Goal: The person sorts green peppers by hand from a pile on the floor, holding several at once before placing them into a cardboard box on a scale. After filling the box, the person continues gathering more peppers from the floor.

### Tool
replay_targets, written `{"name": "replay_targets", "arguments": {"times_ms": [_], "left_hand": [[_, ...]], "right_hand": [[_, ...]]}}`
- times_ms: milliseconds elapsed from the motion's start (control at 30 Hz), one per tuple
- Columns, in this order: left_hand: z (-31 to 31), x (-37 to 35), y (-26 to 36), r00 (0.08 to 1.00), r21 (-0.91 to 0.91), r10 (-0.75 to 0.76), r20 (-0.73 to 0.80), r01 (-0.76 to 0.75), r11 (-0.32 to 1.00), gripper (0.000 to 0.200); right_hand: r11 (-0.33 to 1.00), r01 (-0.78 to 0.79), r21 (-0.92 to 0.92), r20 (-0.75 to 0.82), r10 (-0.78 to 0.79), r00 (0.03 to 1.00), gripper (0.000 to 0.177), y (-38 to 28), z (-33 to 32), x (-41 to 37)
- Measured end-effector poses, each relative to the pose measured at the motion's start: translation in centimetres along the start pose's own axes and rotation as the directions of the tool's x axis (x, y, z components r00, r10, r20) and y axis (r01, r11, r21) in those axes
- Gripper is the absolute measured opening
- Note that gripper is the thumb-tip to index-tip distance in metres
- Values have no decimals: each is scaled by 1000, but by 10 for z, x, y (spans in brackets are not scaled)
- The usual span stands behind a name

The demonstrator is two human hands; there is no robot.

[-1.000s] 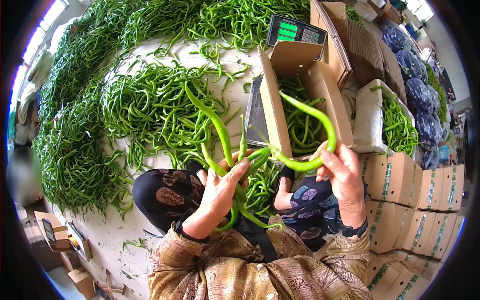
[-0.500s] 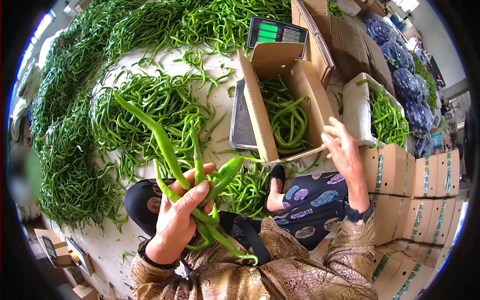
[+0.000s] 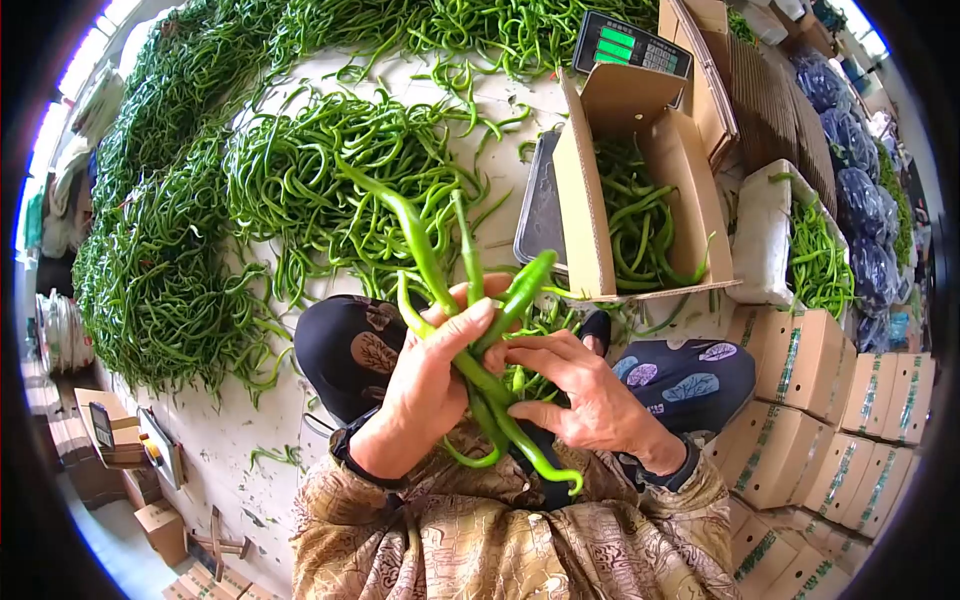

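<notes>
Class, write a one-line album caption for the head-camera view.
Left hand holds a bunch of long green peppers; right hand touches them.

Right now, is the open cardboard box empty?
No, the open cardboard box has long green peppers piled inside it.

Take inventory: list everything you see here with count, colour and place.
bunch: several peppers, green, centre
heap: one, green peppers, floor, left and top
open box: one, brown, by scale, peppers inside
scale: one, dark with green display, top
foam box: one, white, right, peppers inside
cartons: many, brown, stacked right
bags: several, blue, far right
left hand: grip shut around bunch
right hand: touching bunch's lower end
</notes>
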State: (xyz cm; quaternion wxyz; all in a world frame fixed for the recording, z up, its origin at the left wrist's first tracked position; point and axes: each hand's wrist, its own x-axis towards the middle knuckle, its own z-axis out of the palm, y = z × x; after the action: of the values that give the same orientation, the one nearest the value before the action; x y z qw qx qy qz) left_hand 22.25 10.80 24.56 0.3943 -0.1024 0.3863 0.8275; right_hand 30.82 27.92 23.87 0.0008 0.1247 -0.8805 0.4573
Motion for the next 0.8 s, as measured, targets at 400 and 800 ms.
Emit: {"name": "replay_targets", "arguments": {"times_ms": [400,800], "left_hand": [[-1,6,-18,992,47,84,-94,-80,996,25],[-4,13,-36,972,86,208,-111,-199,976,22]], "right_hand": [[691,-486,534,13,568,823,27,-11,-5,3],[475,-254,842,-57,547,835,17,5,-11,17]]}}
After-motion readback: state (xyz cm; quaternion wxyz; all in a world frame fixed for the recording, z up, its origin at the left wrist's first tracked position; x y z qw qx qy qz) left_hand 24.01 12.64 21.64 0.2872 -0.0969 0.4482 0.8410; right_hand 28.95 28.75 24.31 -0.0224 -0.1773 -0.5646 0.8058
